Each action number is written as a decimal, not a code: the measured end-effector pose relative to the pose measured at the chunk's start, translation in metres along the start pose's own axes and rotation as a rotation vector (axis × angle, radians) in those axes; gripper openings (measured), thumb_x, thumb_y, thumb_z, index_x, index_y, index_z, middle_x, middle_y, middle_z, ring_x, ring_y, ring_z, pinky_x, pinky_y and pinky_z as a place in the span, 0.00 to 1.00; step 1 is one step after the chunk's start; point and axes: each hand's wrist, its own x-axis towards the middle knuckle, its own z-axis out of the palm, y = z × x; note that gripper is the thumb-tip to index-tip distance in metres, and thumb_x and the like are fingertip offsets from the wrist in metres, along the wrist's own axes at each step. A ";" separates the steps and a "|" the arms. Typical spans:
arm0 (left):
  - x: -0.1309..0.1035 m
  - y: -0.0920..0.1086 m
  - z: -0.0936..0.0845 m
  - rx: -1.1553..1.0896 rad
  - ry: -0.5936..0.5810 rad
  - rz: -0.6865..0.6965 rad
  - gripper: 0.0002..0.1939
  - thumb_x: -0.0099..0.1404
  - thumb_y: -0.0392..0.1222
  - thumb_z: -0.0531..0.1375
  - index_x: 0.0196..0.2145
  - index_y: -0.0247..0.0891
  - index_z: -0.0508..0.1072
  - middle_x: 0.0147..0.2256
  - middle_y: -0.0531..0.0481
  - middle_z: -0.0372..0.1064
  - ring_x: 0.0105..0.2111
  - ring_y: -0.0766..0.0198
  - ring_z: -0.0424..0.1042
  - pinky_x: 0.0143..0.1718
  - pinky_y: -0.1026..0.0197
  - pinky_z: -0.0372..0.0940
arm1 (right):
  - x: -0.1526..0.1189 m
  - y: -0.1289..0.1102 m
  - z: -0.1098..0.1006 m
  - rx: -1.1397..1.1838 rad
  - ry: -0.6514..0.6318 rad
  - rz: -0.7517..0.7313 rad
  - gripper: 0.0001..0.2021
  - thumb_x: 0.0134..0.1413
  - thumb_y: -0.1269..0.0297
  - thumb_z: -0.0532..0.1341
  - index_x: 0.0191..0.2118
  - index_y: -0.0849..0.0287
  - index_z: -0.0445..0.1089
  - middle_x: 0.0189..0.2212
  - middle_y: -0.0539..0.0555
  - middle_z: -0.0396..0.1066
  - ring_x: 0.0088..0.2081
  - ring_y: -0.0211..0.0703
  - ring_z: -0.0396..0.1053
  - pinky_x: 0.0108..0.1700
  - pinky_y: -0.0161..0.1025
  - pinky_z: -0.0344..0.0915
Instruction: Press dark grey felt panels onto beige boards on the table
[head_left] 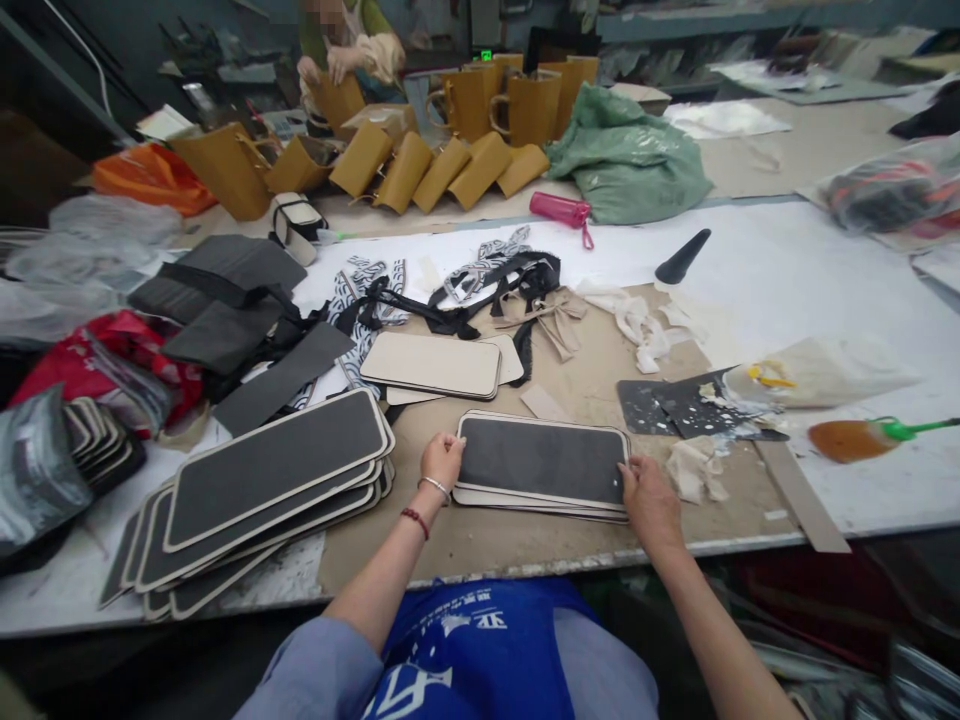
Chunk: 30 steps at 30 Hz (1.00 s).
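A dark grey rectangular panel [540,460] with rounded corners and a cream border lies on top of a small stack of similar pieces in front of me. My left hand [442,462] is closed on its left end, a bangle and red beads on the wrist. At the opposite end, the fingers of my right hand [651,500] grip the panel's right edge. Left of my left forearm sits a taller, uneven stack of the same panels [277,465]. Just beyond the held panel are cream rounded panels [429,362].
Black and patterned fabric scraps [457,300] lie behind. To the right are a glue-smeared dark board [682,405], an amber bottle with a green nozzle [855,438] and a flat strip [802,495]. Tan bags [412,170] line the back, where another person [349,50] handles one.
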 end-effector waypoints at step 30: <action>-0.006 0.001 -0.004 0.007 0.035 0.058 0.11 0.53 0.46 0.57 0.19 0.39 0.60 0.17 0.56 0.59 0.21 0.65 0.62 0.25 0.63 0.55 | -0.001 -0.003 0.001 -0.086 0.036 -0.049 0.09 0.56 0.63 0.49 0.36 0.61 0.62 0.29 0.57 0.69 0.30 0.46 0.67 0.33 0.40 0.60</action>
